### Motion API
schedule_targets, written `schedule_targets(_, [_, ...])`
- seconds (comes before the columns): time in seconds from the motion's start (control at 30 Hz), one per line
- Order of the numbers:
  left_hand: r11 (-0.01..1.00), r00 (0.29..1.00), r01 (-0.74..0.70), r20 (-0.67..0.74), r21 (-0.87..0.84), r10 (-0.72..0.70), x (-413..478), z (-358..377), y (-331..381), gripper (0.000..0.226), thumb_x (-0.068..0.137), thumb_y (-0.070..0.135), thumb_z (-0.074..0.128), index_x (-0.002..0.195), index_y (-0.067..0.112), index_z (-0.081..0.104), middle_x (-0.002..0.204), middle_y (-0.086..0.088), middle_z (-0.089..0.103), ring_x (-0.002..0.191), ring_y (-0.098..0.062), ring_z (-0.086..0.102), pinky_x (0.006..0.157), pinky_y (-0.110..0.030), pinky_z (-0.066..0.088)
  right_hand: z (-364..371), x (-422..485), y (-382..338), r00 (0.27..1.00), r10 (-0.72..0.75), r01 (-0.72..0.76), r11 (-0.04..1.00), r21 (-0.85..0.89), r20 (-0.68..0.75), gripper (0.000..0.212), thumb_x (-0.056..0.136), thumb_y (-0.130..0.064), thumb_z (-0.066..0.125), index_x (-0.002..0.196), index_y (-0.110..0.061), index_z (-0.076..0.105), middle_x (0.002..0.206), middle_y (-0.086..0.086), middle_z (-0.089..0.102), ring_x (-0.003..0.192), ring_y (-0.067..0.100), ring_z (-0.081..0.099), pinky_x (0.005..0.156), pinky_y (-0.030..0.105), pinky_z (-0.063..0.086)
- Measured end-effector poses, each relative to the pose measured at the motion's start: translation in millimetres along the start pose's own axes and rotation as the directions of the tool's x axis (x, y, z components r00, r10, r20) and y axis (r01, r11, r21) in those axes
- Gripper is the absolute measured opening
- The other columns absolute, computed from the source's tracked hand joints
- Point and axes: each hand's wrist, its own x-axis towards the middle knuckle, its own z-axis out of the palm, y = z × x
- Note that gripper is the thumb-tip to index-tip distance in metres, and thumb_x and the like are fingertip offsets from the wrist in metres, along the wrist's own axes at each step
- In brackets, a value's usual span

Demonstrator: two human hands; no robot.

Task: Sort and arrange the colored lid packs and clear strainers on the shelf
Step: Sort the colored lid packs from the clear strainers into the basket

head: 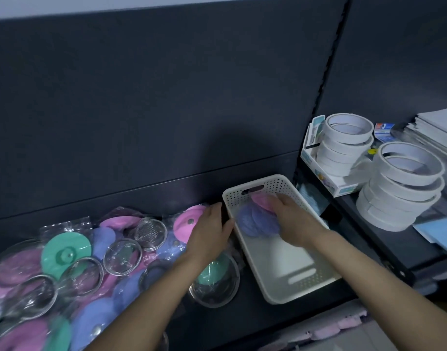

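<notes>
Two bare hands are seen over a dark shelf. The right hand is lowered palm down into a white perforated basket, which is set on the shelf to the right of the loose goods. Its fingers are curled over a purple and pink lid pack lying at the far end of the basket. The left hand is laid just outside the basket's left wall, its fingers held straight and close together, resting on a pink lid in clear wrap; whether the thumb touches the basket rim cannot be told. To the left, a heap of lid packs in pink, purple and green is spread along the shelf, with clear strainers and a mesh strainer lying on top of it. A green lid is propped among them. A further clear strainer with a green lid inside is partly covered by the left forearm. On the neighbouring shelf to the right, white tape rolls are stacked in two columns.
</notes>
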Motion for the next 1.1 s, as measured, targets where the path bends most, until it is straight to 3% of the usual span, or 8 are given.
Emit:
schedule_targets(0.13, [0.998, 0.998, -0.043, -0.043, 0.051, 0.045, -14.4, -23.3, -25.5, 0.022, 0.089, 0.021, 0.057, 0.105, 0.006, 0.06, 0.108, -0.009, 0.062, 0.103, -0.027, 0.055, 0.089, -0.029, 0.038, -0.4, -2.8, -38.7, 0.989, -0.141, 0.137, 0.986, -0.091, -0.047, 0.074, 0.079, 0.002, 0.053, 0.147, -0.014, 0.028, 0.154, 0.013, 0.02, 0.144, 0.026, 0.016, 0.115, 0.03, 0.021])
schedule_targets(0.27, [0.992, 0.996, 0.082, 0.027, 0.096, -0.085, -27.3, -44.0, -57.7, 0.037, 0.088, 0.036, 0.042, 0.099, 0.005, 0.059, 0.1, -0.014, 0.062, 0.093, -0.033, 0.058, 0.079, -0.035, 0.045, 14.2, 0.7, -77.0, 0.981, -0.187, 0.182, 0.978, -0.098, -0.047, 0.064, 0.083, -0.005, 0.052, 0.144, -0.013, 0.034, 0.154, 0.011, 0.025, 0.144, 0.024, 0.02, 0.115, 0.033, 0.023])
schedule_targets(0.33, [0.989, 0.994, 0.102, 0.026, 0.105, -0.106, -32.6, -50.2, -69.6, 0.031, 0.092, 0.033, 0.041, 0.091, 0.007, 0.058, 0.095, -0.013, 0.061, 0.089, -0.031, 0.057, 0.074, -0.032, 0.041, 20.9, 1.8, -95.1, 0.979, -0.189, 0.189, 0.982, -0.009, -0.069, 0.055, 0.083, -0.005, 0.053, 0.137, -0.005, 0.044, 0.144, 0.016, 0.041, 0.135, 0.028, 0.036, 0.108, 0.031, 0.032])
schedule_targets(0.43, [0.992, 0.997, 0.083, -0.014, 0.09, -0.082, -38.8, -58.8, -76.6, 0.021, 0.096, 0.022, 0.051, 0.101, 0.005, 0.06, 0.097, -0.013, 0.061, 0.088, -0.027, 0.056, 0.073, -0.029, 0.038, 40.0, 8.6, -110.1, 0.969, -0.229, 0.238, 0.966, 0.103, -0.087, 0.032, 0.081, -0.002, 0.052, 0.113, -0.002, 0.06, 0.109, 0.016, 0.061, 0.103, 0.03, 0.057, 0.078, 0.027, 0.041])
schedule_targets(0.53, [0.996, 0.999, 0.035, -0.034, 0.081, -0.032, -41.7, -65.6, -80.4, 0.023, 0.092, 0.016, 0.055, 0.111, 0.005, 0.062, 0.1, -0.012, 0.062, 0.092, -0.027, 0.057, 0.077, -0.027, 0.038, 62.2, 22.2, -116.7, 0.982, -0.18, 0.187, 0.971, 0.147, -0.055, 0.031, 0.082, -0.005, 0.053, 0.113, -0.005, 0.059, 0.106, 0.014, 0.062, 0.095, 0.028, 0.059, 0.069, 0.022, 0.035])
schedule_targets(0.67, [0.993, 0.996, 0.011, -0.085, 0.117, -0.001, -48.5, -77.8, -88.0, 0.025, 0.088, 0.01, 0.059, 0.112, 0.004, 0.062, 0.105, -0.011, 0.064, 0.098, -0.026, 0.058, 0.082, -0.022, 0.037, 81.5, 44.3, -124.1, 0.999, 0.041, -0.04, 0.982, 0.185, -0.002, 0.048, 0.089, -0.025, 0.058, 0.129, -0.001, 0.045, 0.121, 0.019, 0.057, 0.107, 0.032, 0.057, 0.082, 0.029, 0.043])
schedule_targets(0.8, [0.98, 0.994, 0.011, -0.112, 0.198, 0.012, -57.6, -93.8, -106.4, 0.032, 0.083, 0.021, 0.054, 0.111, 0.006, 0.063, 0.111, -0.01, 0.064, 0.104, -0.029, 0.057, 0.093, -0.03, 0.042, 87.9, 58.5, -129.9, 0.972, 0.226, -0.234, 0.94, 0.249, 0.062, 0.06, 0.091, -0.035, 0.057, 0.132, 0.004, 0.036, 0.126, 0.018, 0.055, 0.112, 0.033, 0.056, 0.081, 0.028, 0.042])
schedule_targets(1.1, [0.944, 0.997, 0.019, -0.079, 0.329, 0.007, -68.7, -103.6, -120.9, 0.046, 0.072, 0.028, 0.063, 0.11, 0.002, 0.065, 0.115, -0.018, 0.063, 0.105, -0.036, 0.062, 0.092, -0.042, 0.05, 91.3, 68.1, -151.1, 0.935, 0.326, -0.221, 0.843, 0.491, -0.138, 0.05, 0.078, -0.018, 0.073, 0.115, 0.006, 0.049, 0.108, 0.018, 0.063, 0.097, 0.032, 0.061, 0.07, 0.029, 0.044])
